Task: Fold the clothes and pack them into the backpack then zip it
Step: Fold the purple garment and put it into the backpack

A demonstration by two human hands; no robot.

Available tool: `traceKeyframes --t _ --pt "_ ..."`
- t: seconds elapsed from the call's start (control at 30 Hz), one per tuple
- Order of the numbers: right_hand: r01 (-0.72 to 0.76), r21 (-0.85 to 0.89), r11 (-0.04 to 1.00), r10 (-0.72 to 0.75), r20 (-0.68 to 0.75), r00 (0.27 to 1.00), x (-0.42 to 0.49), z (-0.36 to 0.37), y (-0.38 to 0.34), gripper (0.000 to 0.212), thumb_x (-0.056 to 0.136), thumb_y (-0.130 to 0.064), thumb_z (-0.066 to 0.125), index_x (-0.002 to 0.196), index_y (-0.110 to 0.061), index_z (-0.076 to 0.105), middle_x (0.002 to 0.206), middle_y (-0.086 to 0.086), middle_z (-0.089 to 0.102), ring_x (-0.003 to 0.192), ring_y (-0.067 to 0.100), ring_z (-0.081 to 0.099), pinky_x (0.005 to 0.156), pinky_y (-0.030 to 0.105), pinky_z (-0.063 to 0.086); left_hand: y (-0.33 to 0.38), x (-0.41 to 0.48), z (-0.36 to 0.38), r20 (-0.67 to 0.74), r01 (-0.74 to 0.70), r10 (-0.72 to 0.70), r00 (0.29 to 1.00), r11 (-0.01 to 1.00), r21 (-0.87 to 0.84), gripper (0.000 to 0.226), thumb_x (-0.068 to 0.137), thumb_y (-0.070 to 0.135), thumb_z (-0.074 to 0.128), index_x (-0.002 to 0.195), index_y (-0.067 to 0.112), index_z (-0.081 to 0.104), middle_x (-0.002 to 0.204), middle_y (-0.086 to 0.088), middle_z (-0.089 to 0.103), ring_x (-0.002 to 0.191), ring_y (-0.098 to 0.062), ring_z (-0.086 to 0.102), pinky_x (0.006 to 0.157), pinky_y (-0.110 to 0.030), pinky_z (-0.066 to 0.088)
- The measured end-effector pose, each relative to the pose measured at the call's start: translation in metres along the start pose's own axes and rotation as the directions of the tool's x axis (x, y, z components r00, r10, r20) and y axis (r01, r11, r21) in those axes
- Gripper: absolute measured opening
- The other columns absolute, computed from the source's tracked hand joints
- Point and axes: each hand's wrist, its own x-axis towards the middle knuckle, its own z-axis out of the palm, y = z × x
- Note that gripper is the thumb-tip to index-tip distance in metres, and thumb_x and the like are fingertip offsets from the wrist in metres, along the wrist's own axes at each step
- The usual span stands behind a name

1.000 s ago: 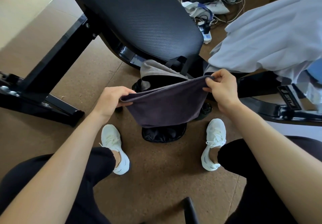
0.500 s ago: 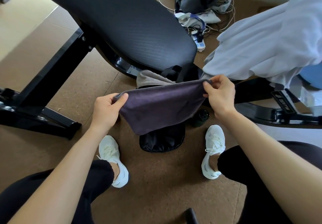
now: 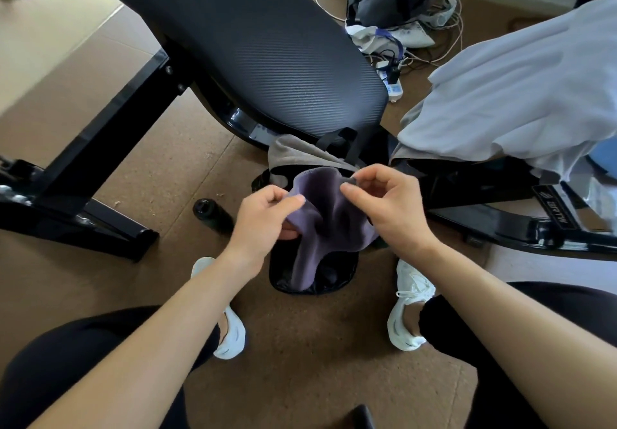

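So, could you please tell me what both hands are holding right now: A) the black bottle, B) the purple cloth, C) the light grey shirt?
B: the left hand and the right hand both grip the purple cloth over the black backpack.

- Purple terry cloth [image 3: 320, 215] hangs over the black open backpack [image 3: 344, 278].
- Black padded bench [image 3: 267, 51] stands behind the backpack.
- Black cylindrical bottle [image 3: 212, 215] lies left of it.
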Motion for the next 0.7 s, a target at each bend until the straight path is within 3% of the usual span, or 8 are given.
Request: traceKeyframes --t 0.17,0.3,0.53,0.63,0.7 --pt "0.069 -0.037 0.997 -0.061 0.191 0.980 -0.006 0.006 0.003 0.008 0.084 -0.006 0.081 0.087 -0.012 0.076 0.077 -0.006 0.073 0.070 0.006 0.068 0.066 0.025 0.055 0.002 -0.008 0.012 0.188 0.216 -0.181 0.965 0.959 -0.184 0.013 0.101 0.017 0.060 0.101 0.012 0.072 0.093 -0.007 0.078 0.088 -0.021 0.077 0.067 -0.025 0.057" --pt "0.131 -0.117 0.984 -0.094 0.280 0.955 -0.007 0.006 0.006 0.010 0.085 -0.013 0.082 0.094 -0.016 0.078 0.087 -0.006 0.075 0.080 0.010 0.074 0.073 0.030 0.060 0.006 -0.008 0.012 0.258 0.325 -0.246 0.934 0.886 -0.332 0.020 0.102 0.013 0.055 0.113 0.007 0.070 0.097 -0.010 0.078 0.088 -0.021 0.077 0.068 -0.024 0.059" --pt "0.364 -0.349 0.864 -0.211 0.404 0.890 -0.012 0.011 0.009 0.038 0.072 -0.029 0.087 0.094 -0.014 0.061 0.091 -0.003 0.057 0.079 0.013 0.056 0.068 0.026 0.049 0.000 -0.008 0.012 0.320 0.452 -0.335 0.886 0.776 -0.440 0.025 0.098 0.013 0.062 0.119 0.004 0.070 0.108 -0.016 0.075 0.092 -0.021 0.074 0.071 -0.027 0.060" --pt "0.371 -0.343 0.863 -0.237 0.374 0.897 -0.012 0.012 0.010 0.026 0.075 -0.016 0.081 0.089 -0.013 0.059 0.086 -0.003 0.057 0.076 0.014 0.054 0.066 0.033 0.048 -0.001 -0.011 0.016 0.340 0.462 -0.336 0.878 0.782 -0.418 0.016 0.097 0.015 0.064 0.108 0.010 0.074 0.099 -0.009 0.075 0.085 -0.015 0.073 0.075 -0.025 0.059" --pt "0.298 -0.302 0.906 -0.188 0.345 0.920 -0.009 0.008 0.010 0.017 0.079 -0.004 0.076 0.087 -0.012 0.063 0.082 -0.004 0.062 0.075 0.011 0.058 0.069 0.036 0.051 0.002 -0.010 0.013 0.335 0.431 -0.328 0.883 0.849 -0.305 0.014 0.097 0.020 0.064 0.104 0.014 0.075 0.100 -0.006 0.078 0.090 -0.017 0.074 0.080 -0.028 0.057"
